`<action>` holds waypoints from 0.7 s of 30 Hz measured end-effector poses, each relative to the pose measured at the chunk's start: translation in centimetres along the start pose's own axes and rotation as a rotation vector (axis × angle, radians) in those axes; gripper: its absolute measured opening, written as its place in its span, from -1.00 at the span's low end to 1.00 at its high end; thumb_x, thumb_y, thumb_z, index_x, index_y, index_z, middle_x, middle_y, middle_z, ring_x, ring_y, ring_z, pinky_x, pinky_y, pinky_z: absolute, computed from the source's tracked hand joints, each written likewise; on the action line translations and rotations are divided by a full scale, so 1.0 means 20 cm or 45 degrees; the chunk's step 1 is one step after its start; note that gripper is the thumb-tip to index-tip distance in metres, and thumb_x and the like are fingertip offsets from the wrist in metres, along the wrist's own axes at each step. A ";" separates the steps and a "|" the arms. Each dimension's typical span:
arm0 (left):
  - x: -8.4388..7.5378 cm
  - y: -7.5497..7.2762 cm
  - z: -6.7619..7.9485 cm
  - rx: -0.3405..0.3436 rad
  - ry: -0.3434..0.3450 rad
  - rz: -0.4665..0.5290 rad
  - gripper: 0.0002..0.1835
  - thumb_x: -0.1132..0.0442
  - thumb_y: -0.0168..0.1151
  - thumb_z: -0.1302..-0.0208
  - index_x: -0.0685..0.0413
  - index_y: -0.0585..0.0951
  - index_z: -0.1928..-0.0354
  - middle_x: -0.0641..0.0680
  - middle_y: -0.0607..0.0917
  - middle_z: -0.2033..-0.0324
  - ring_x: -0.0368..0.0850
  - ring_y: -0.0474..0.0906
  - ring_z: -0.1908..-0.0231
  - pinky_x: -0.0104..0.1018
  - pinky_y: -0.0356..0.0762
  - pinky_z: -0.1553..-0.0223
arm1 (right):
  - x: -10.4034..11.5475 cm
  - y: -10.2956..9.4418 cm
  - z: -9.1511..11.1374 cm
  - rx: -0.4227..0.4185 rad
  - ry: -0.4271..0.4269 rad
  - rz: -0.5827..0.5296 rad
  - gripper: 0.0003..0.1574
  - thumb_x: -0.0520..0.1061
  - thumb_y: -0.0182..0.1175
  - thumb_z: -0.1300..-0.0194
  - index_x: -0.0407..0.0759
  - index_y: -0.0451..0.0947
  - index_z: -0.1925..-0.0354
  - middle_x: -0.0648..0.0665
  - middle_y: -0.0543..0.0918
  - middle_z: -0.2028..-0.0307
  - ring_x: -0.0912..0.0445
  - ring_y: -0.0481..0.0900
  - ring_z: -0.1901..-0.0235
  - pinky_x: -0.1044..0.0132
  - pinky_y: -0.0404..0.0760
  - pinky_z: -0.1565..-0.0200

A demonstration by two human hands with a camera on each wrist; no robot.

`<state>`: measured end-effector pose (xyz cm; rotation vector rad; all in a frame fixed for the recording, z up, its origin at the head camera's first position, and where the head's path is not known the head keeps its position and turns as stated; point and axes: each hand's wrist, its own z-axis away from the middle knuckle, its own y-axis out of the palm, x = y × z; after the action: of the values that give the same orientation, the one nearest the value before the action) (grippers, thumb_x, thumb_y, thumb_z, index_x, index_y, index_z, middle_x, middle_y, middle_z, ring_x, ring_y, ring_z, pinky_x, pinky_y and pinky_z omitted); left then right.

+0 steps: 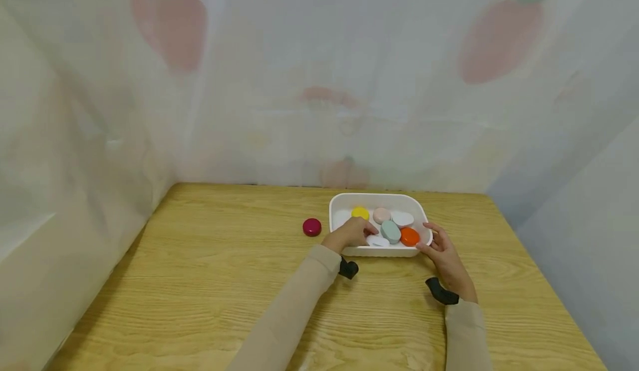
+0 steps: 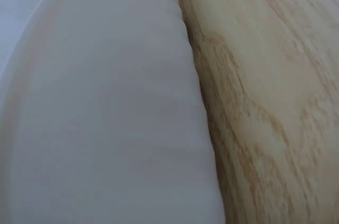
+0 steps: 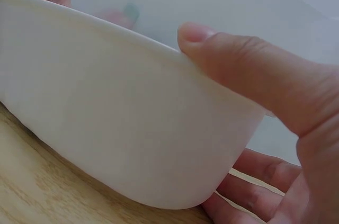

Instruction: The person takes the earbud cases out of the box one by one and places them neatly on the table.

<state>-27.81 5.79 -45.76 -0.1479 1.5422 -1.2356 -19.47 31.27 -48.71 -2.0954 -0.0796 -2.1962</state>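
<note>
My left hand [image 1: 353, 232] reaches over the near left side of a white plastic tray [image 1: 379, 252], fingers bent down inside it. Right at those fingertips lies a white oval piece [image 1: 379, 242]; I cannot tell whether they pinch it. With my right hand [image 1: 449, 257] I grip the tray's near right corner, thumb [image 3: 222, 57] on the rim and the other fingers around the outside. Smooth rounded pieces lie in the tray: yellow [image 1: 360, 212], pale pink [image 1: 381, 215], white [image 1: 402, 219], pale green [image 1: 391, 232] and orange [image 1: 410, 237]. The left wrist view shows only the tray's outer wall [image 2: 106, 102] and wood.
A dark red round piece [image 1: 312, 227] sits on the wooden table [image 1: 224, 282], just left of the tray. Behind the table and at its sides hangs a pale curtain [image 1: 279, 138] with fruit prints. Each wrist carries a black mount [image 1: 442, 293].
</note>
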 end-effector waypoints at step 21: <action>0.00 -0.03 0.04 -0.151 0.043 -0.008 -0.56 0.26 0.50 0.01 0.07 0.70 0.00 0.03 0.78 0.10 -0.16 0.62 0.07 -0.44 0.55 -0.04 | -0.01 -0.01 -0.01 0.001 -0.017 0.014 -0.24 -0.18 0.12 -0.39 -0.04 0.03 -0.43 0.02 0.27 -0.16 0.43 0.49 -0.01 0.67 0.55 0.01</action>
<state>-27.46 5.01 -45.12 -0.2099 1.6461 -1.1568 -19.63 31.39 -48.94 -2.1054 -0.0701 -2.1754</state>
